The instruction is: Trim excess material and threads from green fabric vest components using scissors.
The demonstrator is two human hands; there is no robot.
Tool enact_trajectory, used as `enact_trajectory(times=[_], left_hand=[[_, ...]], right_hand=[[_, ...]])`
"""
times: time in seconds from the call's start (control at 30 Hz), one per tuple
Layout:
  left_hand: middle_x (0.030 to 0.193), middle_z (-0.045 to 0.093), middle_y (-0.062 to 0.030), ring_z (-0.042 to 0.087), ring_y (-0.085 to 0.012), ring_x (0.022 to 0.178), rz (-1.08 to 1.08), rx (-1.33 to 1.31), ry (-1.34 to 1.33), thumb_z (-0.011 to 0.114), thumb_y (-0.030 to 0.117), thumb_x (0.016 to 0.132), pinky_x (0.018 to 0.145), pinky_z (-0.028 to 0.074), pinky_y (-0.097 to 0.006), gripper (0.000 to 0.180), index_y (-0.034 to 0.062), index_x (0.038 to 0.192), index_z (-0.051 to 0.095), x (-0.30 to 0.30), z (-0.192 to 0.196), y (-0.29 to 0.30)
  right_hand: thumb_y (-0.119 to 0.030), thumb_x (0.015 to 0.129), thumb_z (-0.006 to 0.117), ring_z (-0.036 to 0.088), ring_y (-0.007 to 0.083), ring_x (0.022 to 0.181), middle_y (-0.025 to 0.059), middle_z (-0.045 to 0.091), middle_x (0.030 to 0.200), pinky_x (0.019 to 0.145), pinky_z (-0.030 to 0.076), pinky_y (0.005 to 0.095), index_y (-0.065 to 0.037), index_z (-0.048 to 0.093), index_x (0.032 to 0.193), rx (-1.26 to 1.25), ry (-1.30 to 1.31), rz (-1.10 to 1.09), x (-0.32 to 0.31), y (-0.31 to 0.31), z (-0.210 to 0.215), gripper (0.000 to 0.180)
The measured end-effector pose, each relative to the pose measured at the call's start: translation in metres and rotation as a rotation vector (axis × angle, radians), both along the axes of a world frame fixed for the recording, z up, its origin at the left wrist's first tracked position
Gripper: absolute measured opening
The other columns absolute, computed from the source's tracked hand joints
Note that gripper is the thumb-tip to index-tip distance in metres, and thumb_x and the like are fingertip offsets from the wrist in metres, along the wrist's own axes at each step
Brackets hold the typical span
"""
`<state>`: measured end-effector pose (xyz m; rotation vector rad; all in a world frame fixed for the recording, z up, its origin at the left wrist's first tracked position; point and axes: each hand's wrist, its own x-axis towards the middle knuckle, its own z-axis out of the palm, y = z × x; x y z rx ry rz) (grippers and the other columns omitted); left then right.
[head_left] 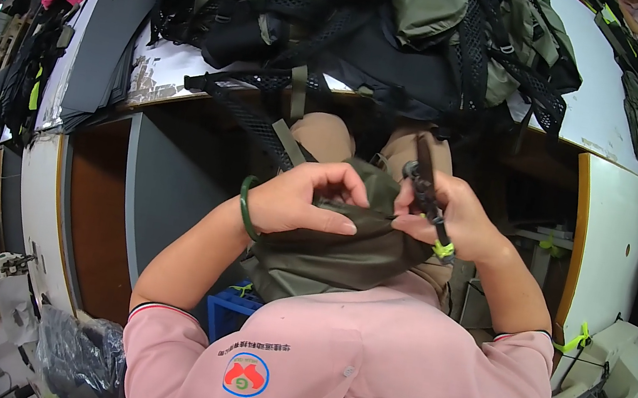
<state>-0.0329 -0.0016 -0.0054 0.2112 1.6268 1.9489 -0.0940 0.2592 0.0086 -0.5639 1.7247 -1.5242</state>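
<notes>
A dark olive fabric piece, bag-like and gathered (325, 261), lies across my lap. My left hand (298, 196), with a green bangle (250, 209) on its wrist, is bent round its upper edge, thumb and fingers on either side of the cloth. My right hand (458, 214) pinches the same edge between thumb and fingertip. Also in that hand is a slim dark tool (426, 185) with a yellow-green tie at its lower end; it resembles thread snips, but blur hides its exact kind. Part of the fabric is hidden under my hands.
Olive and black backpacks (324, 18) with mesh straps are heaped on the table ahead, some straps hanging over its edge. Dark flat sheets (110, 37) lie at the left. A sewing machine (616, 392) stands at lower right, a blue crate (225, 314) below my left arm.
</notes>
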Motion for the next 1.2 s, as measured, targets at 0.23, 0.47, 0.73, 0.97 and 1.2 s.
enact_trajectory(times=[0.23, 0.47, 0.73, 0.97, 1.2], left_hand=[[0.1, 0.063, 0.0012, 0.058, -0.006, 0.091, 0.171, 0.112, -0.12, 0.078, 0.004, 0.083, 0.081, 0.048, -0.022, 0.03, 0.0047, 0.107, 0.059, 0.016, -0.011, -0.011], [0.095, 0.065, 0.0007, 0.061, -0.0054, 0.086, 0.253, 0.086, -0.132, 0.075, 0.0, 0.083, 0.079, 0.048, -0.02, 0.025, 0.0029, 0.103, 0.06, 0.017, -0.011, -0.006], [0.096, 0.069, -0.0028, 0.064, -0.0065, 0.084, 0.318, 0.215, -0.264, 0.075, 0.0, 0.083, 0.08, 0.051, -0.02, 0.026, 0.0003, 0.106, 0.063, 0.017, -0.01, -0.002], [0.096, 0.07, -0.0028, 0.065, -0.006, 0.084, 0.279, 0.228, -0.3, 0.076, 0.002, 0.083, 0.079, 0.052, -0.02, 0.029, 0.0005, 0.109, 0.064, 0.016, -0.008, 0.002], [0.096, 0.071, -0.0031, 0.066, -0.0063, 0.084, 0.243, 0.229, -0.3, 0.076, 0.002, 0.083, 0.079, 0.052, -0.02, 0.031, 0.0009, 0.111, 0.063, 0.016, -0.013, 0.003]], right_hand=[[-0.006, 0.078, 0.079, 0.056, 0.0058, 0.074, -0.0007, 0.062, 0.083, 0.067, 0.046, 0.0223, -0.004, 0.06, 0.093, 0.016, -0.027, -0.06, -0.003, 0.006, -0.003, 0.025], [-0.009, 0.077, 0.082, 0.055, 0.0045, 0.073, -0.001, 0.06, 0.08, 0.065, 0.044, 0.0226, -0.003, 0.06, 0.092, 0.035, -0.025, -0.071, 0.0, 0.011, -0.009, 0.026], [-0.014, 0.063, 0.078, 0.054, 0.0236, 0.07, 0.0046, 0.054, 0.075, 0.066, 0.038, 0.0364, -0.007, 0.056, 0.079, 0.411, 1.399, -0.078, -0.023, 0.025, 0.01, 0.029], [-0.015, 0.065, 0.079, 0.055, 0.0222, 0.074, 0.0034, 0.056, 0.077, 0.068, 0.038, 0.0361, -0.009, 0.056, 0.08, 0.487, 1.501, -0.03, -0.027, 0.028, 0.01, 0.027], [-0.014, 0.066, 0.078, 0.054, 0.0223, 0.074, 0.0035, 0.055, 0.076, 0.069, 0.038, 0.0357, -0.009, 0.055, 0.079, 0.475, 1.509, -0.018, -0.028, 0.023, 0.01, 0.027]])
